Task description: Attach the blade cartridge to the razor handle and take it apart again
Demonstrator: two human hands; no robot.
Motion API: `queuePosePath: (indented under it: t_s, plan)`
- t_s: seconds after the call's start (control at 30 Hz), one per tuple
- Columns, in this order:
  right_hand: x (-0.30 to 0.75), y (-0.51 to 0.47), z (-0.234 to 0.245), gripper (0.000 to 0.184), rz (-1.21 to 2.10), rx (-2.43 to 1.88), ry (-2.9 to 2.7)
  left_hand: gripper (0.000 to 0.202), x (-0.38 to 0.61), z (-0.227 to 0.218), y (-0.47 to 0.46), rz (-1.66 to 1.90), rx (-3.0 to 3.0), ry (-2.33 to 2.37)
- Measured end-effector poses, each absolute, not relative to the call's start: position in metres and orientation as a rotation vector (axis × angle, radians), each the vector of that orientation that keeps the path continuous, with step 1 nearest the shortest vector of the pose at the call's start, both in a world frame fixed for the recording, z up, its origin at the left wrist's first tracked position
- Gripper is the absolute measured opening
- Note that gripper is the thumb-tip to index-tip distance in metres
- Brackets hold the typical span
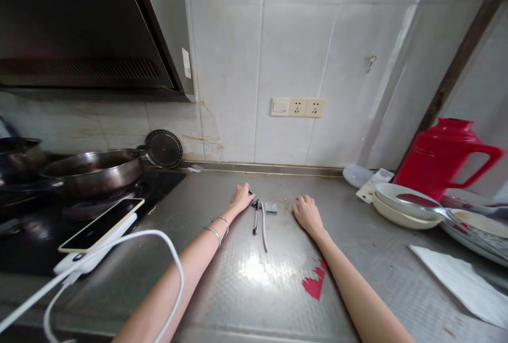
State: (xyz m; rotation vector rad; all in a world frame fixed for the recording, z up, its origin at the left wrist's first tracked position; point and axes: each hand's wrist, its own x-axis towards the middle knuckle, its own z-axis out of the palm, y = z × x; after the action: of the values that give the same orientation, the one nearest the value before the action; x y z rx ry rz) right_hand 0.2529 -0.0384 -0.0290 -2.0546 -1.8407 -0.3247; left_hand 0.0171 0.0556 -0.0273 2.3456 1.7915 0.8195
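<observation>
My left hand (240, 198), with two bracelets at the wrist, is over the steel counter, its fingers closed on a small dark-green piece (250, 192) too small to name. Just right of it lies a slim black-and-silver, pen-like tool (256, 220). Beside that are a thin pale stick (264, 229) and a small clear packet with a dark-green edge (271, 208). My right hand (307, 210) lies palm down on the counter to the right of these, fingers loosely bent and holding nothing.
At left, a steel pan (95, 171) sits on the black stove, with a phone (103, 225) and white cable (159, 233) in front. At right stand a red thermos (440, 160), stacked bowls (405, 213) and a white paper (460, 282). A red patch (315, 283) marks the counter.
</observation>
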Motion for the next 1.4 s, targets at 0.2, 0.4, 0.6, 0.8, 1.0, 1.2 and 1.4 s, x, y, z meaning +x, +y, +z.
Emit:
queuePosePath:
  t_s: [0.2,0.4,0.6,0.8,1.0,1.2,1.4]
  plan:
    - [0.253,-0.037,-0.029,0.030,-0.312,-2.062,-1.844,0.030,0.021,-0.027,0.063,0.793,2.374,1.763]
    - [0.253,-0.037,-0.030,0.031,-0.313,-2.048,-1.843,0.028,0.023,-0.028,0.064,0.858,2.339,1.751]
    - [0.255,-0.036,-0.033,0.030,-0.296,-1.977,-1.838,0.023,0.026,-0.023,0.057,1.170,2.256,1.587]
    - [0.260,-0.032,-0.031,0.031,-0.228,-1.791,-1.782,0.026,0.028,-0.011,0.028,1.486,2.189,1.153]
    - [0.229,-0.034,-0.008,0.040,0.455,-1.344,-1.463,0.028,0.023,-0.002,-0.017,1.521,2.203,1.014]
    - [0.181,-0.058,0.013,0.039,1.049,-1.091,-1.189,0.026,0.018,0.002,-0.043,1.548,2.264,1.038]
    - [0.173,-0.067,0.010,0.032,1.155,-1.085,-1.187,0.023,0.020,-0.004,-0.051,1.522,2.308,1.029]
